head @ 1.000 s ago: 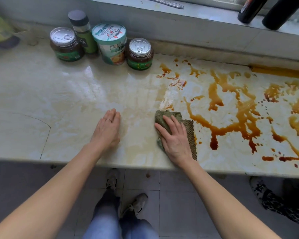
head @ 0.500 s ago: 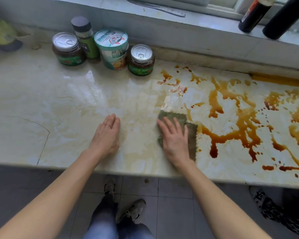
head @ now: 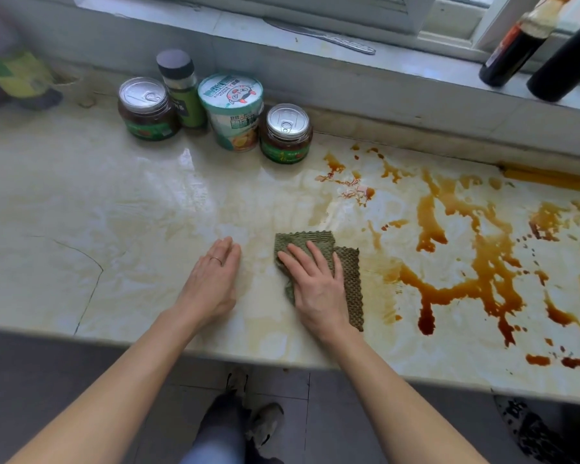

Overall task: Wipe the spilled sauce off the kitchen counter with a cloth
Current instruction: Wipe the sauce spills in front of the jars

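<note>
Pressing with straight fingers, the right hand had slid the cloth left, off the sauce; the left hand stayed flat, fingers straight, on the counter.

I see a pale marble-look surface with a folded green cloth lying near its front edge. Right of the cloth, brown sauce spreads in streaks and drops to the frame's edge. Well behind the cloth, along the back wall, stand a pull-tab jar, a printed cup, a dark-capped bottle and a second jar. Left of the cloth, the left hand lies flat, and farther left a thin crack curves toward the front edge.
</note>
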`<state>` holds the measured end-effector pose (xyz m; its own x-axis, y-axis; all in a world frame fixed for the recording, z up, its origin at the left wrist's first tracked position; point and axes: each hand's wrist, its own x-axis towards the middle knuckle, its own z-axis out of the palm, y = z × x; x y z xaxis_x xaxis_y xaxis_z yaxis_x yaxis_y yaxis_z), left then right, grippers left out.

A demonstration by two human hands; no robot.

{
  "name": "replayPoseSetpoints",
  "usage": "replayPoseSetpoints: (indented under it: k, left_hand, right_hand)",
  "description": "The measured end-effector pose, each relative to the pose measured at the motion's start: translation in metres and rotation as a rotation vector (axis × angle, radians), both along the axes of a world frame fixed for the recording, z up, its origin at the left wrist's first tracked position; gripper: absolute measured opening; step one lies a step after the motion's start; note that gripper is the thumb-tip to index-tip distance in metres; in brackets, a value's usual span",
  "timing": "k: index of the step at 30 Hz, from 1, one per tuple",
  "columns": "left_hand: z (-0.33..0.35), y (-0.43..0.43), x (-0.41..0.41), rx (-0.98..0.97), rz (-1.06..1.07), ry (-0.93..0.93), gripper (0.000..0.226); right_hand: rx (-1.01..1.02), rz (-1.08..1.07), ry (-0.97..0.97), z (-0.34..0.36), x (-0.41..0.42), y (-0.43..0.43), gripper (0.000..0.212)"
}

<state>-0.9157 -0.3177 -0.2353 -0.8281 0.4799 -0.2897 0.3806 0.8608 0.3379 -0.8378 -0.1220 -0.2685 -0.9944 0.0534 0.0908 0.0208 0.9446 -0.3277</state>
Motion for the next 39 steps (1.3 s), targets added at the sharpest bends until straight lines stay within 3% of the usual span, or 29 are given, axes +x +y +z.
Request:
replayPoseSetpoints:
  k: [2, 8, 14, 20, 26, 28, 31, 33, 37, 39]
  left_hand:
    - [0.002, 0.000, -0.002, -0.003, -0.009, -0.006, 0.069]
    - [0.008, 0.001, -0.006, -0.001, 0.011, -0.026, 0.068]
    - [0.016, 0.002, -0.004, 0.006, -0.006, 0.055, 0.070]
    - [0.013, 0.005, -0.008, 0.027, 0.068, 0.125, 0.064]
    - [0.011, 0.030, -0.037, 0.041, 0.026, 0.177, 0.054]
    - [0.011, 0.041, -0.050, 0.080, 0.021, 0.229, 0.053]
    - [0.021, 0.061, -0.065, 0.093, 0.004, 0.153, 0.053]
    - [0.017, 0.068, -0.074, 0.104, -0.017, 0.236, 0.053]
    - [0.006, 0.078, -0.095, 0.124, -0.083, 0.271, 0.046]
    - [0.004, 0.083, -0.103, 0.087, -0.120, 0.244, 0.044]
  right_hand:
    - [0.041, 0.015, -0.003, 0.000, -0.016, 0.014, 0.048]
    - [0.009, -0.332, -0.074, 0.005, -0.037, 0.031, 0.047]
    - [0.096, -0.042, -0.078, 0.000, -0.034, 0.000, 0.050]
    - [0.013, -0.376, -0.177, 0.009, -0.063, 0.046, 0.059]
    - [0.096, -0.110, -0.089, 0.008, -0.060, 0.007, 0.057]
    - [0.144, -0.114, -0.062, 0.006, -0.078, 0.028, 0.053]
    - [0.104, -0.322, -0.065, 0.006, -0.098, 0.054, 0.050]
    - [0.079, -0.396, -0.077, 0.005, -0.103, 0.046, 0.051]
    - [0.086, -0.177, -0.055, 0.003, -0.107, 0.028, 0.055]
    - [0.136, -0.168, -0.021, -0.001, -0.117, 0.045, 0.052]
